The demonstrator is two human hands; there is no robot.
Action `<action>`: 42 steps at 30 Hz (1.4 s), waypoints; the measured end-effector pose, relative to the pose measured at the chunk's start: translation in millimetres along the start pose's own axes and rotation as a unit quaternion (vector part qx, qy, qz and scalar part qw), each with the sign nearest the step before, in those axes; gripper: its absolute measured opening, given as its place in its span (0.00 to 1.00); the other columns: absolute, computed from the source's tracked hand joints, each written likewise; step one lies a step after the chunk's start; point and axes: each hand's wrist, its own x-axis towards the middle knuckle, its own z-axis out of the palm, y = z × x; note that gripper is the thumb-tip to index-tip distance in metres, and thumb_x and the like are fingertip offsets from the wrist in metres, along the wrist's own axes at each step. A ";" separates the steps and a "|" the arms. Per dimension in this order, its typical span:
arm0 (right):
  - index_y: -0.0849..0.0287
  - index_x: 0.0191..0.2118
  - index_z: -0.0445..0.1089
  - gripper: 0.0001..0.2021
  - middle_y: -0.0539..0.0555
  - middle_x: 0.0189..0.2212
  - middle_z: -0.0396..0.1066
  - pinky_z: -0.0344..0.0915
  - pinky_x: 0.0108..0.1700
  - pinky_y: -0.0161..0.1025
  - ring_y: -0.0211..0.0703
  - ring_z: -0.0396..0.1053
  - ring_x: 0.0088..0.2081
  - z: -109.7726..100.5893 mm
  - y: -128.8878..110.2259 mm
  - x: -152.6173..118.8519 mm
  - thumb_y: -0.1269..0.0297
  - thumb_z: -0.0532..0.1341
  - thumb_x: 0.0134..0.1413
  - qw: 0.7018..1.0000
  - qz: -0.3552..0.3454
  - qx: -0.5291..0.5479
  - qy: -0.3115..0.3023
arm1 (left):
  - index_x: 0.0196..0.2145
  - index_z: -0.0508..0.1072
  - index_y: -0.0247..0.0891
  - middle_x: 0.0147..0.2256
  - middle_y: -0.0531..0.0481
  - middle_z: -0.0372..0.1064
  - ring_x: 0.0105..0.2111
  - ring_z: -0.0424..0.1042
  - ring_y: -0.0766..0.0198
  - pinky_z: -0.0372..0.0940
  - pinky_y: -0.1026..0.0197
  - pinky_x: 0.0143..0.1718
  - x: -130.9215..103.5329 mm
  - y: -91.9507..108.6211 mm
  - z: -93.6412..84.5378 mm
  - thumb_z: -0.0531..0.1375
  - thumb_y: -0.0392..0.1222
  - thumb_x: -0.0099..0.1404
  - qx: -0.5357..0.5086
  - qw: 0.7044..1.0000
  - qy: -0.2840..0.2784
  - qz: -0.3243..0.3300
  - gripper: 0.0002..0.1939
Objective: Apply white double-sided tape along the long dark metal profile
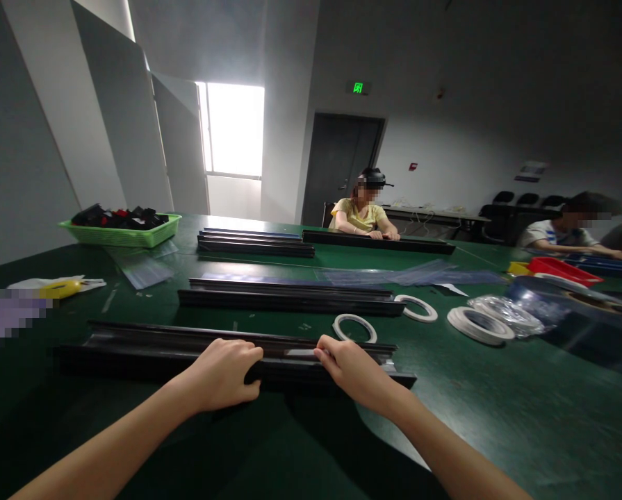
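Head view, and the action is low on the green counter [498,423]: a long black profile [287,375] lies left to right, nearest of the profiles to the counter's near edge, its channel facing up. The left hand [227,371] is on it near mid-length, fingers bent over the near wall and thumb lower on the outer face, so it looks like a clasp on that wall. Over to the right hand [355,371]: thumb and forefinger come together at the right-hand end of a white strip [299,353], apparently pinching it, and the strip lies along the channel between the two hands. Whether it is seated flat, I can't tell from here.

What makes this good work? I'd say a firm left clasp, so the profile can't slide on the smooth counter, while the right fingers keep the strip straight and parallel to the channel walls. Light, even tension should serve best; pull too hard and the strip may stretch or curl, go slack and it may wrinkle. Pressing down bit by bit from the left looks wiser than pushing everywhere at once.

Just beyond the profile's right half sits a tape ring [337,328]; a second black profile [290,303] lies farther toward the counter's far edge, leaving some elbow room between the two.
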 end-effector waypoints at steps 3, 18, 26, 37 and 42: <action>0.59 0.37 0.67 0.15 0.55 0.30 0.72 0.57 0.32 0.34 0.40 0.68 0.30 1.2 1.2 1.1 0.58 0.48 0.64 1.000 0.001 -0.002 -0.006 | 0.33 0.70 0.41 0.36 0.49 0.74 0.36 0.73 0.58 0.62 0.59 0.35 0.7 0.7 1.2 0.55 0.48 0.60 0.002 1.000 -0.002 -0.001 0.09; 0.59 0.40 0.68 0.12 0.55 0.32 0.73 0.57 0.32 0.34 0.40 0.68 0.31 -0.6 0.3 1.1 0.64 0.49 0.62 1.000 0.008 0.016 -0.012 | 0.34 0.70 0.41 0.36 0.49 0.74 0.37 0.73 0.58 0.63 0.59 0.36 1.4 -1.2 3.9 0.55 0.47 0.61 0.002 1.000 -0.007 0.009 0.09; 0.58 0.39 0.69 0.15 0.55 0.33 0.73 0.58 0.34 0.36 0.42 0.69 0.33 -0.6 1.4 2.5 0.56 0.49 0.63 0.999 0.006 0.036 -0.008 | 0.34 0.70 0.41 0.36 0.49 0.74 0.37 0.73 0.58 0.63 0.60 0.36 1.7 -0.6 3.0 0.55 0.47 0.61 0.004 1.000 -0.009 0.008 0.09; 0.58 0.37 0.69 0.15 0.54 0.30 0.72 0.58 0.33 0.35 0.41 0.68 0.31 -2.0 0.5 2.7 0.54 0.52 0.62 0.999 0.016 0.046 -0.012 | 0.36 0.70 0.41 0.37 0.48 0.74 0.38 0.73 0.57 0.64 0.59 0.38 2.1 -1.5 4.9 0.55 0.47 0.61 0.001 1.000 -0.013 0.007 0.09; 0.58 0.38 0.69 0.15 0.54 0.30 0.72 0.57 0.31 0.34 0.40 0.68 0.30 -4.0 -1.9 1.4 0.55 0.50 0.63 0.999 0.018 0.038 -0.023 | 0.35 0.70 0.42 0.37 0.49 0.74 0.37 0.73 0.57 0.63 0.59 0.37 1.7 -2.5 6.0 0.54 0.47 0.61 0.002 1.000 -0.003 0.014 0.09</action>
